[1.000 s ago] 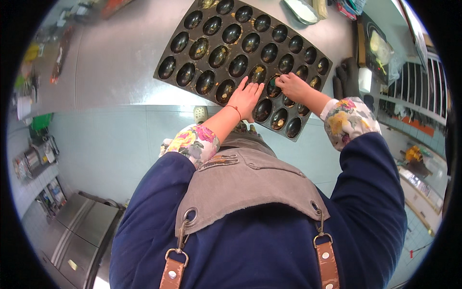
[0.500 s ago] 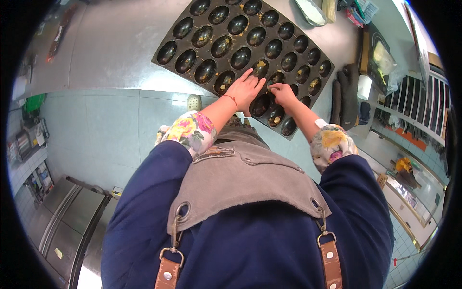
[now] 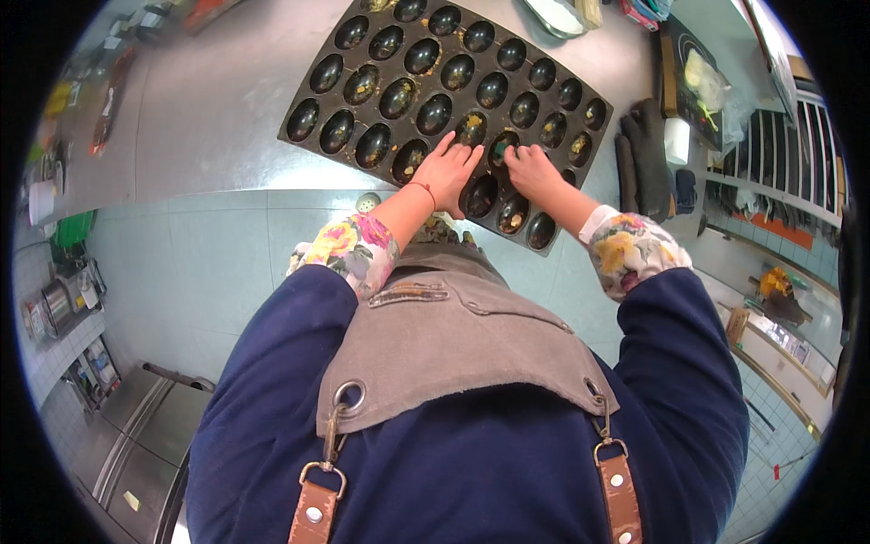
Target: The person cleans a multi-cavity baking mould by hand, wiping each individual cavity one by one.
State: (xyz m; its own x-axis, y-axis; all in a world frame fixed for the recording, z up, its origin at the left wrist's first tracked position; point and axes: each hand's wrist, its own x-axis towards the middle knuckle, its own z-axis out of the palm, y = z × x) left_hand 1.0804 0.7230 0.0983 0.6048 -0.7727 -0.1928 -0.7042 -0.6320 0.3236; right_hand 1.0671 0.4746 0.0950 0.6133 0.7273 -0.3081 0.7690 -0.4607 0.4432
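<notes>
A dark baking mould tray (image 3: 517, 82) with rows of oval hollows lies at a slant on the metal worktop, its near corner jutting past the edge. Yellowish crumbs cling in and around many hollows. My left hand (image 3: 446, 174) rests on the tray's near side, fingers stretched out and holding nothing. Beside it, my right hand (image 3: 536, 172) is closed in a pinch over a hollow. A bit of something green (image 3: 501, 151) shows at its fingertips; its kind is too hidden to tell.
The metal worktop (image 3: 208, 109) stretches to the left. Right of the tray lie dark oven mitts (image 3: 643, 150), a white roll (image 3: 676, 141) and a black hob (image 3: 698, 100) with a plastic bag. At the back sits a dish of white stuff (image 3: 555, 16).
My right hand has shifted slightly within the same hollow, and the green bit now shows more at its fingertips. My left hand stays on the tray. The whole view has shifted a little.
</notes>
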